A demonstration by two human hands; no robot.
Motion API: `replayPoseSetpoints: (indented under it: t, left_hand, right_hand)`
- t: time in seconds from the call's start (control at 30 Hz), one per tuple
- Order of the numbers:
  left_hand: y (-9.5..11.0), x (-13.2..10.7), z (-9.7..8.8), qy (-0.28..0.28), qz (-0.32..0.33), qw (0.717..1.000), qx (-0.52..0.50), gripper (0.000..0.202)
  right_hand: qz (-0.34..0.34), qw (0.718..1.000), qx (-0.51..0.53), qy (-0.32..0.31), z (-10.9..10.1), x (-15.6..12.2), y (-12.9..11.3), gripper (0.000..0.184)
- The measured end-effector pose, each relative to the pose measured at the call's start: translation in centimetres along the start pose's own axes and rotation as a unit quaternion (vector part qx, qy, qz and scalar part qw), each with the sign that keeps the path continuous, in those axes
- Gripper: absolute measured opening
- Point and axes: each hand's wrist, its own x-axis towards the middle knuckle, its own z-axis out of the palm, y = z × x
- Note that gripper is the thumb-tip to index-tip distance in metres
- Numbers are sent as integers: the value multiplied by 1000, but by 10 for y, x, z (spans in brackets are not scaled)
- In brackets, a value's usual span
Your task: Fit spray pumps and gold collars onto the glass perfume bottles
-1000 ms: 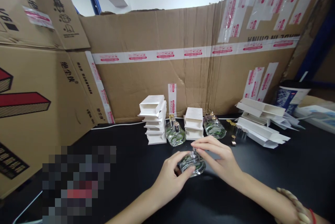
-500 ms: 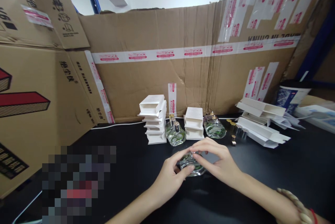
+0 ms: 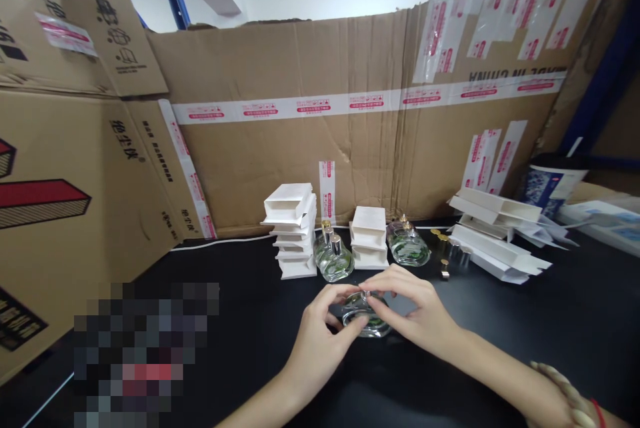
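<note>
A clear glass perfume bottle (image 3: 370,330) with green showing in it stands on the black table in front of me. My left hand (image 3: 325,331) is wrapped round its left side, thumb across the front. The thumb and forefinger of my right hand (image 3: 417,305) pinch at the bottle's neck; the fingers partly cover what is there. Behind the hands are several capped perfume bottles (image 3: 336,263). To their right stand more perfume bottles (image 3: 410,250) with bare sprayer tops. Several loose gold and silver caps (image 3: 454,249) lie beyond my right hand.
A tall stack of white boxes (image 3: 295,231) and a shorter stack of white boxes (image 3: 369,236) stand at the back. Further right lie open white cartons (image 3: 493,255) and a lidded cup (image 3: 553,185). Cardboard (image 3: 280,155) walls the rear; a large cardboard box (image 3: 85,215) stands left.
My left hand has shifted slightly on the bottle, its fingers more arched. My right hand remains at the neck. The whole view has moved a little.
</note>
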Motion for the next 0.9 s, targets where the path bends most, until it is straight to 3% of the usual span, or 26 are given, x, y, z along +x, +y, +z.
replayPoseSetpoints:
  t: [0.3, 0.9]
  left_hand:
    - [4, 3, 1, 7, -36, 999, -24, 34]
    - [7, 3, 0, 0, -43, 999, -20, 35]
  right_hand:
    - [-54, 998, -28, 5, -2, -3, 7, 31]
    - [-54, 998, -23, 17, -1, -3, 9, 24]
